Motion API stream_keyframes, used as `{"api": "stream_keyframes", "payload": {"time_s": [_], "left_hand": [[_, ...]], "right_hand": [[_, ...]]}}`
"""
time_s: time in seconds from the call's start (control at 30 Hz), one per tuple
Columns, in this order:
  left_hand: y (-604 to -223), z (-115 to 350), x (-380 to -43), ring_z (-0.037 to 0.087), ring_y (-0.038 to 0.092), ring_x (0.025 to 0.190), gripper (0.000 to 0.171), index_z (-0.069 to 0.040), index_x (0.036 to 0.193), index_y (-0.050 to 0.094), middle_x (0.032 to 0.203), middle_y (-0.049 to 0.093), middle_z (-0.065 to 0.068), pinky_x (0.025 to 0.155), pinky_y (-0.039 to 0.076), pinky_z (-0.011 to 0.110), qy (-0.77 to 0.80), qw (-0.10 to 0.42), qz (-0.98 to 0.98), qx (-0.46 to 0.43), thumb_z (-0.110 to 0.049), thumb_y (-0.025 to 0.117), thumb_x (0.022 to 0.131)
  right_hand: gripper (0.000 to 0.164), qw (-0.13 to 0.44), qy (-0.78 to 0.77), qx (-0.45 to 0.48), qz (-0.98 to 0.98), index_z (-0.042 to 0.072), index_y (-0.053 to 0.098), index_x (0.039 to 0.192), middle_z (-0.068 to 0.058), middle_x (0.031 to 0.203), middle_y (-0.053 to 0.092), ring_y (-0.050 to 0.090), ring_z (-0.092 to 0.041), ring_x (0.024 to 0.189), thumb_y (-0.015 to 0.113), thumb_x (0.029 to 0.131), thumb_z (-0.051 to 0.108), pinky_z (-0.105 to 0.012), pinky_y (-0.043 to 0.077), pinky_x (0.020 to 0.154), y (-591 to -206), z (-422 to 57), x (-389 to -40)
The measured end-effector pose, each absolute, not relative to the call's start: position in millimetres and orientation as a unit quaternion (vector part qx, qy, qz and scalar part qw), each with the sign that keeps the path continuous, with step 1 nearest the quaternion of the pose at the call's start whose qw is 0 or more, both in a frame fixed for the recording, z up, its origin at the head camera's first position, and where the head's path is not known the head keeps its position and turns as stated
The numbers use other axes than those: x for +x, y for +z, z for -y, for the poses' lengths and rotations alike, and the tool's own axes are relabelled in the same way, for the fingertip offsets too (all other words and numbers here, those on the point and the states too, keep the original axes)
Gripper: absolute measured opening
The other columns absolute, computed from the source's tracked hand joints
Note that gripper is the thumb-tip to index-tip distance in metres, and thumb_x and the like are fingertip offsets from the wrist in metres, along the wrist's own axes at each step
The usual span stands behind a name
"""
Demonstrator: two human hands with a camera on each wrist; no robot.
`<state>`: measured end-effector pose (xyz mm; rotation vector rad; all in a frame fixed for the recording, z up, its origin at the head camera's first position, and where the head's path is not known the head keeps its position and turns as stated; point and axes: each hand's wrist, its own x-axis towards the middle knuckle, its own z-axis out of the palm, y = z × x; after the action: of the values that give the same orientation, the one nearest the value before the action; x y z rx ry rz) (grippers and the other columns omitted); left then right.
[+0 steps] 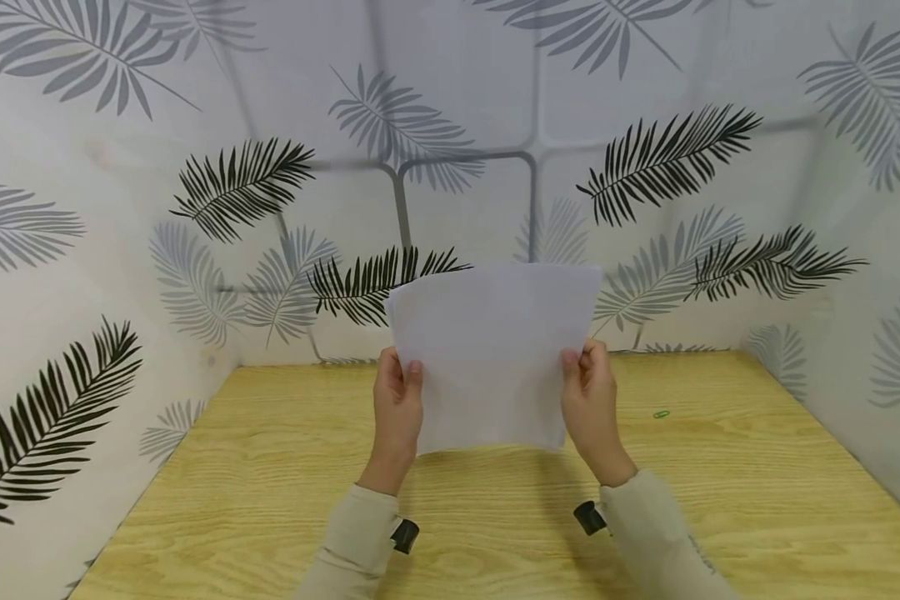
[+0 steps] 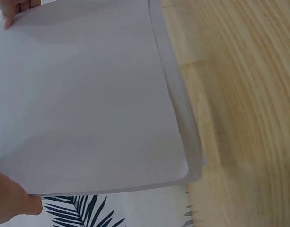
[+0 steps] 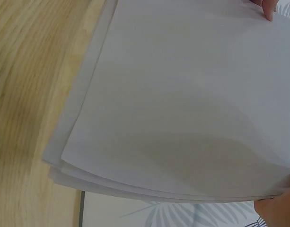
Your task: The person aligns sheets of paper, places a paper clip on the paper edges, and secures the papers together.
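Observation:
Several sheets of white paper (image 1: 495, 358) are held up off the table between both hands, slightly bowed. My left hand (image 1: 399, 408) pinches the left edge, thumb on the near face. On the opposite edge my right hand (image 1: 591, 408) pinches in the same way. In the right wrist view the corners of the paper stack (image 3: 173, 118) are fanned and not flush. The left wrist view also shows offset edges on the paper (image 2: 88, 104). A small green paper clip (image 1: 661, 414) lies on the table, right of the right hand.
The wood-grain table (image 1: 270, 500) spreads beneath the hands. Behind it and on both sides hangs a pale leaf-patterned curtain (image 1: 465, 217). Black wrist-worn pieces (image 1: 405, 536) sit at the sleeve cuffs.

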<state>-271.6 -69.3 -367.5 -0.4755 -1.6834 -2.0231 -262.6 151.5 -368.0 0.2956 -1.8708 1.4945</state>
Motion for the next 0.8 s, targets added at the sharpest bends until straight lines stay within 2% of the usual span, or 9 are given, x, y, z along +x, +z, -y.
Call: {"api": "stream_keyframes", "payload": {"time_s": [0.13, 0.4, 0.67, 0.8], "left_hand": [[-373, 70, -274, 0.013, 0.056, 0.098, 0.019, 0.007, 0.113, 0.044, 0.108, 0.056, 0.01, 0.087, 0.044, 0.029, -0.731, 0.238, 0.615, -0.176, -0.008, 0.045, 0.101], [-377, 70, -279, 0.016, 0.053, 0.102, 0.02, 0.008, 0.115, 0.042, 0.114, 0.053, 0.018, 0.089, 0.043, 0.029, -0.725, 0.241, 0.621, -0.176, -0.007, 0.044, 0.102], [-381, 70, -282, 0.015, 0.051, 0.104, 0.02, 0.007, 0.115, 0.041, 0.115, 0.052, 0.016, 0.091, 0.04, 0.027, -0.721, 0.242, 0.627, -0.167, -0.007, 0.044, 0.101], [-381, 70, -282, 0.015, 0.051, 0.104, 0.02, 0.008, 0.115, 0.04, 0.115, 0.051, 0.017, 0.091, 0.04, 0.026, -0.716, 0.248, 0.629, -0.173, -0.006, 0.044, 0.101]], "right_hand": [[0.015, 0.358, 0.572, 0.121, 0.728, -0.014, 0.044, 0.104, -0.027, 0.086, 0.057, 0.045, -0.015, 0.075, 0.044, 0.1, 0.001, -0.017, 0.036, 0.065, -364, -146, -256], [0.013, 0.354, 0.563, 0.125, 0.736, -0.018, 0.044, 0.102, -0.033, 0.089, 0.059, 0.048, -0.03, 0.079, 0.042, 0.099, -0.005, -0.016, 0.036, 0.067, -349, -139, -242], [0.014, 0.347, 0.564, 0.133, 0.737, -0.017, 0.045, 0.104, -0.031, 0.084, 0.057, 0.042, -0.015, 0.072, 0.043, 0.099, -0.004, -0.017, 0.034, 0.064, -352, -139, -244], [0.015, 0.341, 0.568, 0.133, 0.737, -0.017, 0.044, 0.106, -0.031, 0.087, 0.058, 0.046, -0.021, 0.076, 0.043, 0.1, -0.004, -0.016, 0.035, 0.066, -353, -139, -244]]}}
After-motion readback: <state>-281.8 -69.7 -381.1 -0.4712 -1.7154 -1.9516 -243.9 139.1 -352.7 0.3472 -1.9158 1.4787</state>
